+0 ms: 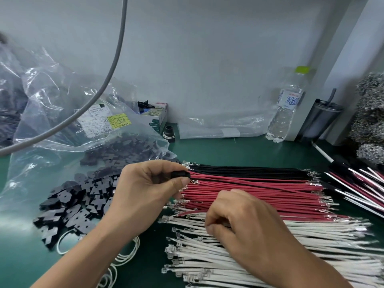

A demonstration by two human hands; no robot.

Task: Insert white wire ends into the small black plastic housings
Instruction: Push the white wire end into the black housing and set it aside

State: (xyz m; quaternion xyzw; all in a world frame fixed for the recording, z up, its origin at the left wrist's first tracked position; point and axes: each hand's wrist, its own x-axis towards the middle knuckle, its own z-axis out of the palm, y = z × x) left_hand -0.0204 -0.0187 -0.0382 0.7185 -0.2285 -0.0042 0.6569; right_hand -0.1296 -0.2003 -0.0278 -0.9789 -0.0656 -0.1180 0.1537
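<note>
The right hand (247,227) is curling its fingers down into the white wires (311,242) nearest the camera, apparently picking one out; beyond it, the left hand (145,190) is pinching a black housing (180,175), with no wire inserted yet and the loose housings (68,208) lying further left.

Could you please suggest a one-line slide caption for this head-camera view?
Left hand pinches a black housing while right hand reaches into the white wires.
</note>
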